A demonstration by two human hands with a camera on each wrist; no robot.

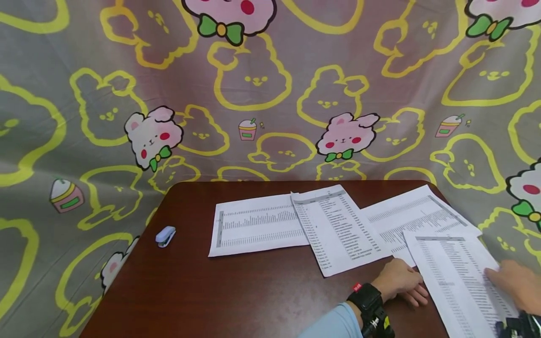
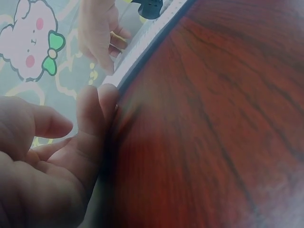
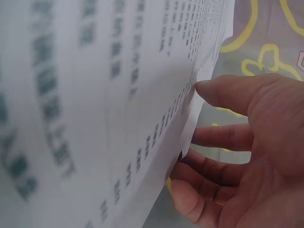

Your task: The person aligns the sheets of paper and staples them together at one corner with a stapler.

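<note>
The white paper sheet with rows of small black print and a grey bar at its top (image 1: 458, 277) is at 4 o'clock in the head view, on the right side of the shiny dark brown wooden table (image 1: 220, 291). My bare right hand (image 1: 517, 284) pinches its 3 o'clock edge. My bare left hand (image 1: 399, 277) is beside its 9 o'clock edge, fingers loose, gripping nothing. So my hands are apart, with the sheet between them.

I think a soft pinch is best, because a hard squeeze could bend thin paper. I'd go slowly too: its top lies over a tilted white printed page (image 1: 416, 218) at about 11, and could drag it.

Further out, near 10, are a slanted white printed page (image 1: 340, 230) and a sideways white printed page (image 1: 258, 225). A small pale purple-blue stapler (image 1: 166, 235) sits just past 9. Only the head view shows that stapler.

The right wrist view shows my thumb on the print and fingers behind the edge, which the head view hides. Even with the left wrist view, I can't tell if my left fingertips touch the sheet.
</note>
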